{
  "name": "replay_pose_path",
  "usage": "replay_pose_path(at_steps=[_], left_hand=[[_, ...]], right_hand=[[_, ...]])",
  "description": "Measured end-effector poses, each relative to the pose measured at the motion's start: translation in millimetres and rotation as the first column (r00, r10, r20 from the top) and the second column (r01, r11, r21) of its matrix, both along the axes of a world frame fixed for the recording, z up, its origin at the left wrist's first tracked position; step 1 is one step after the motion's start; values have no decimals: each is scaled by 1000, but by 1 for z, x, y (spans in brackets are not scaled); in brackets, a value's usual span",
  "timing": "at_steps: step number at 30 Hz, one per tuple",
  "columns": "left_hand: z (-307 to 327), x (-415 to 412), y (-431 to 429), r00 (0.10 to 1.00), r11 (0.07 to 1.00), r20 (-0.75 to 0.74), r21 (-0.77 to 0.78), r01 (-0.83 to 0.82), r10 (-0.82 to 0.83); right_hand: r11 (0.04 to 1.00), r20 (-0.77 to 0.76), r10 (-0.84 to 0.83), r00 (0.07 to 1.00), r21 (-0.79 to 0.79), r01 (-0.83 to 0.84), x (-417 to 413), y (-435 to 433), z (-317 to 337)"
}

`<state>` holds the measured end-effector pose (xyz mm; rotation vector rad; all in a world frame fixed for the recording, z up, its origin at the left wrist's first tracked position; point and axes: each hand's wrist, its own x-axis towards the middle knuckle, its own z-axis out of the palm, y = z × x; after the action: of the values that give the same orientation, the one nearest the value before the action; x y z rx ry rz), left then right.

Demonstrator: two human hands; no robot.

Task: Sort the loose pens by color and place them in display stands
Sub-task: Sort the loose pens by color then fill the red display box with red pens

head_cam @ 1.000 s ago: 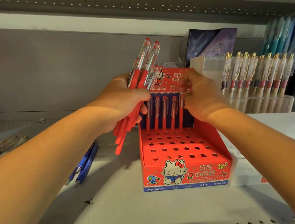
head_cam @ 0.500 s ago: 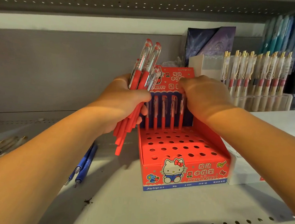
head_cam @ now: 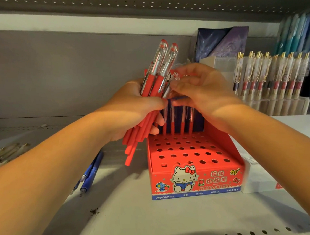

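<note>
- Left hand (head_cam: 132, 112) grips the red pens (head_cam: 153, 91) as a bunched supply, frame centre.
- Right hand (head_cam: 204, 91) seemingly pinches one pen from the bunch, above the red stand (head_cam: 193, 155), whose back row is filled.

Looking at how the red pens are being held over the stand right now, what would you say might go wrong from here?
1. The left hand grips a loose, fanned bundle of red pens; as the right hand pinches one out, others could slip and fall.
2. The right forearm hangs above the row of pens standing in the red display stand; it might knock them askew.
3. The blue pens lying on the shelf may roll away if bumped.
</note>
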<state>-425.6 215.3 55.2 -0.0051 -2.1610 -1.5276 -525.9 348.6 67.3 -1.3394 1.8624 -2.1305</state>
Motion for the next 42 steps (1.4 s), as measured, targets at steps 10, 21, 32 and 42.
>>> replay_pose_path(at_steps=[10,21,32,42], left_hand=[[4,-3,0,990,990,-99,109,-90,101],[4,-4,-2,978,980,-74,57,-193,196],[4,-3,0,977,978,-49,36,-204,206],[3,-2,0,983,983,-34,34,-179,180]], right_hand=[[983,182,48,982,-182,-14,-3,9,12],[740,-629,-415,657,187,646,-22,13,3],[689,-628,-424,652,243,683,-33,16,2],[467,-782,-348,517,334,819,-25,18,3]])
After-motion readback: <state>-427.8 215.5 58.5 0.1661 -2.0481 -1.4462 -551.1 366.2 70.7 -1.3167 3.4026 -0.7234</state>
